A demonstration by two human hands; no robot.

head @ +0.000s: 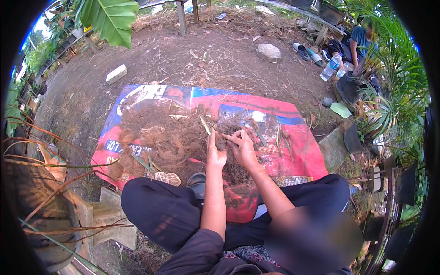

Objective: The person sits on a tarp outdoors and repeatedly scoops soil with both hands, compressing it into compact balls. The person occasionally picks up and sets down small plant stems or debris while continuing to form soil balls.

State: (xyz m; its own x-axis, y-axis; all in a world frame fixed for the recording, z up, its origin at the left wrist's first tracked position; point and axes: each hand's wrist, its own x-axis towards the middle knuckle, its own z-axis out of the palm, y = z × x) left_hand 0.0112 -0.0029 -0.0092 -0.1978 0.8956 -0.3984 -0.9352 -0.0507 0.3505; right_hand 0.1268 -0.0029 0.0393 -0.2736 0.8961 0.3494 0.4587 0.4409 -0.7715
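In front of my crossed legs, my left hand cups a clump of dark soil. A small plant cutting with pale-edged green leaves sticks up beside the fingers, apparently from the clump. My right hand pinches at the clump's right side with thumb and forefinger. Beneath both hands lies a printed red and blue plastic sheet, strewn with loose soil and brown coconut-like fibre. More leafy cuttings rest on the sheet to the right. Two balls of pale twine sit near my left knee.
A rough stone and a white block lie on the earth beyond the sheet. At the right are a water bottle, sandals, black plant pots and a seated person. Thin roots hang at the left.
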